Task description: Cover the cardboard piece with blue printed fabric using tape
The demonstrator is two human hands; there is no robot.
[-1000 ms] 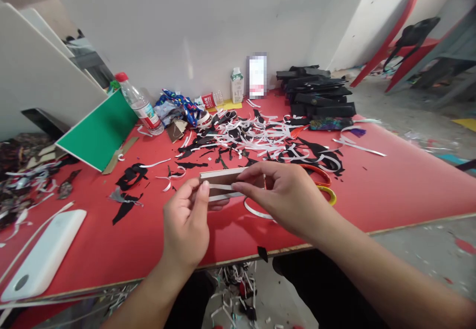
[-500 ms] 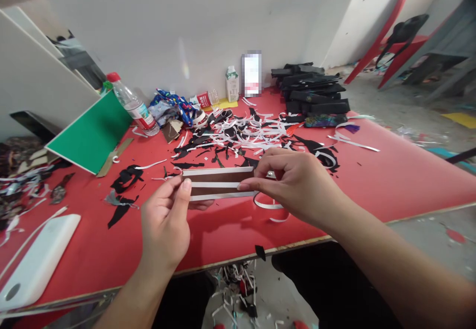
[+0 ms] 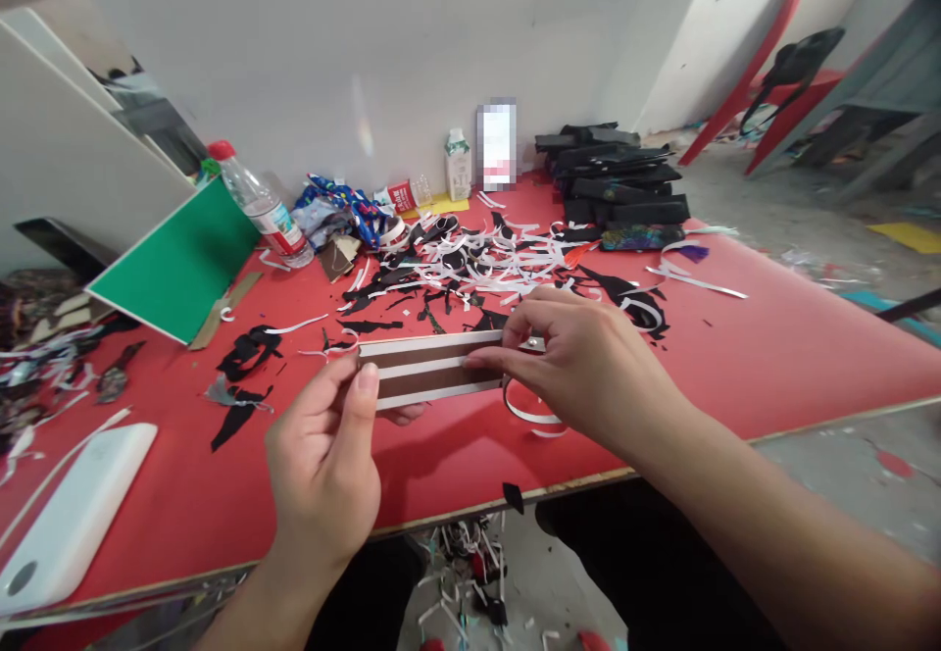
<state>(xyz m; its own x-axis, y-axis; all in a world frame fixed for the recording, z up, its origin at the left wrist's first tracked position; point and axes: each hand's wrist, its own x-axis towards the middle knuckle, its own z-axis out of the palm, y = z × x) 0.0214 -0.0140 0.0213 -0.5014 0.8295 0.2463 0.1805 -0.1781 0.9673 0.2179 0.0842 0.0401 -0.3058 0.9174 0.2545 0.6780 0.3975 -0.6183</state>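
Note:
A flat brown rectangular piece [image 3: 433,374] with several white tape-like strips along its length is held level between my hands, above the table's front part. My left hand [image 3: 327,450] is closed on its left end, thumb on top and fingers behind. At the right end, my right hand [image 3: 588,352] is closed, with the thumb lying on the middle white strip. A small shiny metal part [image 3: 534,343] shows between the fingers of that hand; what it belongs to is hidden. A curled white strip [image 3: 525,406] hangs below the right hand.
Black and white scraps [image 3: 470,259] lie across the red table [image 3: 779,337]. Black folded pieces [image 3: 624,180] are stacked at the back right. A bottle [image 3: 265,210], a green board [image 3: 176,264], a carton [image 3: 457,166] and a white power-bank-like block [image 3: 80,514] stand or lie around.
The brown piece has tilted, its right end slightly higher and its striped face turned more towards me. My right thumb has shifted a little left along it.

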